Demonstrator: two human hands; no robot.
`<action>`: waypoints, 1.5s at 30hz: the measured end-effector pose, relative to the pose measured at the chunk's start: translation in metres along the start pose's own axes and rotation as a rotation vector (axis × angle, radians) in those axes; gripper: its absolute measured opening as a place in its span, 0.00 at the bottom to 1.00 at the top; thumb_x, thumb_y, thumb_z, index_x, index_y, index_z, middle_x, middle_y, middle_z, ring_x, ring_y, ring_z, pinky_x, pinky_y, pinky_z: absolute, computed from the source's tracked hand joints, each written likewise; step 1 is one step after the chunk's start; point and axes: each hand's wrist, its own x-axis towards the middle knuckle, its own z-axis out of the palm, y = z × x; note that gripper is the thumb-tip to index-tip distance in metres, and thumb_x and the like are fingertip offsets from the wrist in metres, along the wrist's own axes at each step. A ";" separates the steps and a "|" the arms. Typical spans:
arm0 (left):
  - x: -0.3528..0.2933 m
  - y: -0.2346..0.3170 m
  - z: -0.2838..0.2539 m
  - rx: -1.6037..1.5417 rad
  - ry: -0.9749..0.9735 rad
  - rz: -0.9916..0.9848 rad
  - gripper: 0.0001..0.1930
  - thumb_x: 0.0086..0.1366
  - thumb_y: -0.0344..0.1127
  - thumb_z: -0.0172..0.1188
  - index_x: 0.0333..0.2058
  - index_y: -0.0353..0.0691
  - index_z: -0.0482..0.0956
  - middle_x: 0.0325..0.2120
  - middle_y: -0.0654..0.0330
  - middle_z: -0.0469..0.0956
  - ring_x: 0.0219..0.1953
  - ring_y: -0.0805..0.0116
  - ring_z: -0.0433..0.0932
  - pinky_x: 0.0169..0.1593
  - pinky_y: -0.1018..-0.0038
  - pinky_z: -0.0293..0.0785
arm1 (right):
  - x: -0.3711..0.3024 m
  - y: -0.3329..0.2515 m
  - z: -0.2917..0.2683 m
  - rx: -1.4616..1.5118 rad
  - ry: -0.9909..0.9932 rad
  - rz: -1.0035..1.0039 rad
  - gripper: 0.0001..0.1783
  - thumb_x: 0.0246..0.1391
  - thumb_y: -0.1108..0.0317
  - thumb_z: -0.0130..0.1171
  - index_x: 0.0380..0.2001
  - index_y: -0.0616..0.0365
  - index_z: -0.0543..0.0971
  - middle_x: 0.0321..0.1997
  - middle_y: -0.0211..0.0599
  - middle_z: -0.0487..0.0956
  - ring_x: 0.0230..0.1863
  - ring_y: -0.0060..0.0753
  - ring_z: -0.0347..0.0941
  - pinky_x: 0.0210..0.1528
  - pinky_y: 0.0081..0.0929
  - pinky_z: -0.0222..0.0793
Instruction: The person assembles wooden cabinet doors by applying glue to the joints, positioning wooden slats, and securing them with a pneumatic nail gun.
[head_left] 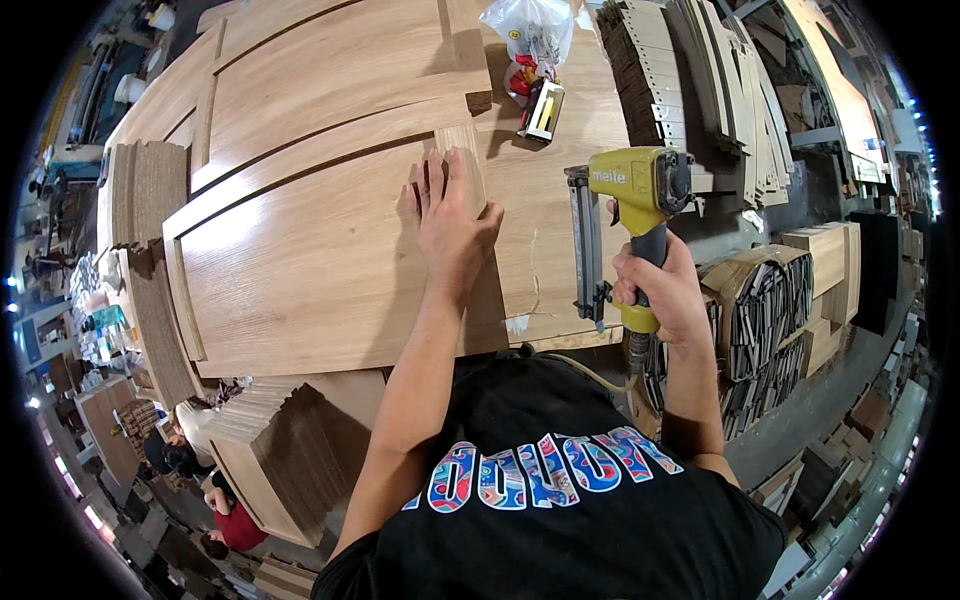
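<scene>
Looking down from the head camera, I took the wooden panel (300,260) on the workbench as my landmark. Left of the panel stood one stack of thin boards (150,190). I counted two hands. My left hand (452,225) lay open and flat, fingers spread, pressing one narrow wood strip (462,160) at the panel's right edge. Above that strip, one clear plastic bag (530,35) with a small metal piece beside it lay on the bench. Right of the panel, my right hand (665,290) was clenched around the grip of one yellow nail gun (630,210), its magazine hanging upright over the bench's bare near corner, apart from the panel. Farther right, past the bench edge, rows of stacked wood pieces (760,310) hemmed the side, leaving little open room there.
</scene>
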 end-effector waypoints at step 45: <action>0.002 -0.007 0.008 -0.127 0.061 -0.019 0.52 0.59 0.47 0.80 0.80 0.48 0.65 0.82 0.52 0.62 0.85 0.49 0.55 0.86 0.47 0.46 | 0.071 -0.039 0.063 -0.461 -0.104 0.034 0.17 0.62 0.72 0.67 0.51 0.71 0.79 0.27 0.28 0.79 0.24 0.21 0.75 0.31 0.26 0.75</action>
